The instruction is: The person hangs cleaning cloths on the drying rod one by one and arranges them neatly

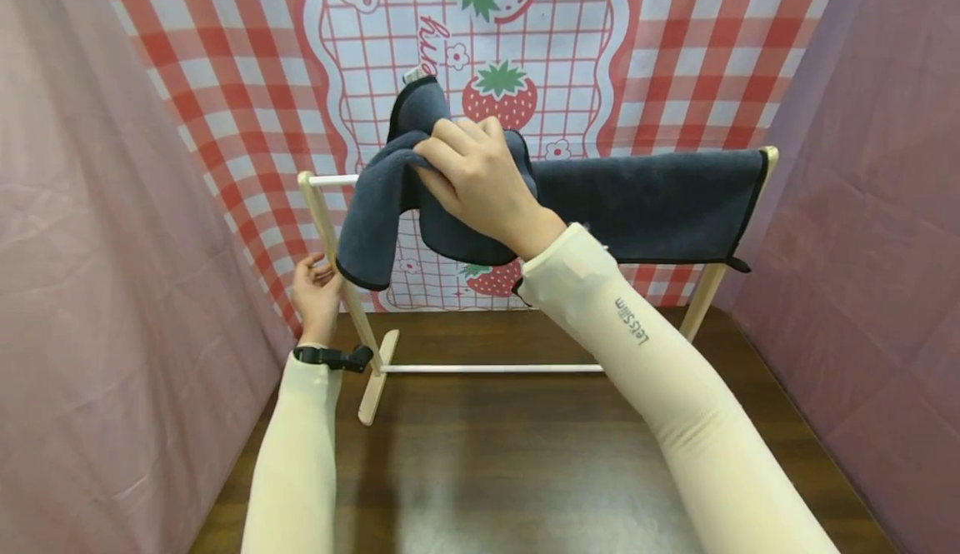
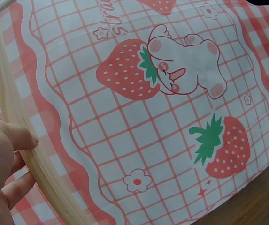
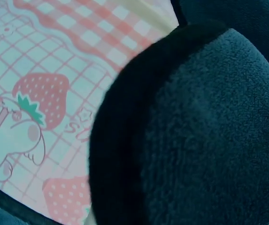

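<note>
My right hand (image 1: 480, 179) grips a bunched dark grey towel (image 1: 375, 221) with black edging, held up in front of the rack's top bar (image 1: 333, 180). Loose folds of it droop on both sides of the fingers. A close fold of grey towel (image 3: 214, 131) fills much of the right wrist view. My left hand (image 1: 317, 291) holds the left wooden post (image 1: 347, 296) of the rack; the left wrist view shows the thumb on the front of the post (image 2: 47, 178) and fingers behind it. Another dark grey towel (image 1: 652, 204) hangs over the right part of the bar.
The rack stands on a dark wooden table (image 1: 480, 454), with a white lower rod (image 1: 487, 368) and a wooden foot (image 1: 378, 379) at left. Behind it hangs a red-and-white strawberry-print cloth (image 1: 247, 79). Pink curtains (image 1: 112, 287) flank both sides.
</note>
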`<state>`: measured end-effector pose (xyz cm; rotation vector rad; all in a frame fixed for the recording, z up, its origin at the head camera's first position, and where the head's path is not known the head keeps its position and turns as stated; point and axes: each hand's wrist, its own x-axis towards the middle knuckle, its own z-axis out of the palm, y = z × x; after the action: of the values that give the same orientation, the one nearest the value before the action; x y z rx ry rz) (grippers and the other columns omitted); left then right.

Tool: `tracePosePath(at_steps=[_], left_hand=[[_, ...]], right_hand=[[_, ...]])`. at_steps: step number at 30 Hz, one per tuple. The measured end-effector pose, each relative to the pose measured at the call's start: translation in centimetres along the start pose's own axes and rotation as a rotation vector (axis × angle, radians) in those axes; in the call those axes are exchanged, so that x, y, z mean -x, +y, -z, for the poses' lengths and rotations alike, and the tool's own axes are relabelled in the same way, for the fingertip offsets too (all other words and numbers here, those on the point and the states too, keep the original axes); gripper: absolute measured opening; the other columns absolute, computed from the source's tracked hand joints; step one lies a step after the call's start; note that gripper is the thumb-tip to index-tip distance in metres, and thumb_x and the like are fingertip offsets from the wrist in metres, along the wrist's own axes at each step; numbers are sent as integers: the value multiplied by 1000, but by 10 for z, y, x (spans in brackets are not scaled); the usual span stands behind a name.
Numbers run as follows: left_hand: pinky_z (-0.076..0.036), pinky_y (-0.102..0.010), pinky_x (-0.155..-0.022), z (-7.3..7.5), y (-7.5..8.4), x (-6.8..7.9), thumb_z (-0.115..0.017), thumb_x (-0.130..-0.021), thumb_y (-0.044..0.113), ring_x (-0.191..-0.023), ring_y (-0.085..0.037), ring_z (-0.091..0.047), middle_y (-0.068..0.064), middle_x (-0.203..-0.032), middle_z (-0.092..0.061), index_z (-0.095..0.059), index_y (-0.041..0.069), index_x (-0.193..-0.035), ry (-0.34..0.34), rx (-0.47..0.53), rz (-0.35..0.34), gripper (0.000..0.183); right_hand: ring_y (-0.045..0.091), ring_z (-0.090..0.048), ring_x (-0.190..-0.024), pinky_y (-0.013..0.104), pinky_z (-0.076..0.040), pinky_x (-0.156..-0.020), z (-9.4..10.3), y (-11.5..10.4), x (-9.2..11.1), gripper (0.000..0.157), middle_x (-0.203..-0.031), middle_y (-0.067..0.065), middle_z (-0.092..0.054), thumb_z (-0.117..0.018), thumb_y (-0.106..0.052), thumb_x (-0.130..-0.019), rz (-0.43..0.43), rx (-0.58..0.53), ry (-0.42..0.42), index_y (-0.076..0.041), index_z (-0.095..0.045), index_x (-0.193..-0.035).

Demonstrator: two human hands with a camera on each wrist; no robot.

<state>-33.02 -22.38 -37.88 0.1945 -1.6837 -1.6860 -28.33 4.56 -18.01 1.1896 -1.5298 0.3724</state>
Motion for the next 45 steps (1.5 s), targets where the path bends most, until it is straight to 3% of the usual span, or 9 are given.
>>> tracePosePath(at_steps=[3,8,17,28,39,45], left_hand=[[-50,-17,-76,1,2,1,-65,-84,-12,-82,-4,-61,7,-85,-64,-57,-9,-121,-12,7,22,38],[-51,-18,-78,1,1,1,-63,-84,-14,-84,-5,-61,4,-87,-64,-56,-9,-123,-21,7,37,40],[-54,-25,-84,0,1,2,-63,-85,-13,-88,-9,-63,5,-88,-62,-56,-6,-124,-19,-22,45,41],[-53,-26,-84,-2,2,3,-63,-86,-13,-86,-6,-61,0,-91,-63,-56,-7,-125,-20,-18,42,40],[-52,-24,-84,1,1,3,-65,-86,-12,-87,-7,-60,0,-92,-64,-56,-7,-125,-15,-18,36,41],[-52,-25,-85,1,2,5,-64,-87,-11,-89,-9,-60,-6,-98,-64,-56,-7,-127,-23,-32,39,41]], right_hand=[[32,-52,-72,45,-34,-62,-1,9,-6,18,-86,14,-59,-59,-14,-100,-25,30,-1,2,-66,-98],[34,-54,-77,46,-37,-64,-4,22,-9,23,-89,15,-59,-55,-19,-103,-53,63,-38,2,-67,-99],[34,-50,-75,46,-35,-65,-12,42,6,26,-91,16,-58,-54,-21,-104,-97,126,-171,1,-66,-102],[34,-52,-91,48,-41,-75,-29,49,15,34,-107,16,-56,-44,-25,-107,-288,203,-390,0,-63,-120],[32,-52,-110,50,-40,-86,-37,50,24,41,-125,14,-52,-36,-28,-109,-459,193,-622,-7,-52,-140],[30,-49,-121,51,-41,-97,-40,52,32,46,-136,13,-50,-36,-33,-108,-513,183,-715,-10,-48,-146]])
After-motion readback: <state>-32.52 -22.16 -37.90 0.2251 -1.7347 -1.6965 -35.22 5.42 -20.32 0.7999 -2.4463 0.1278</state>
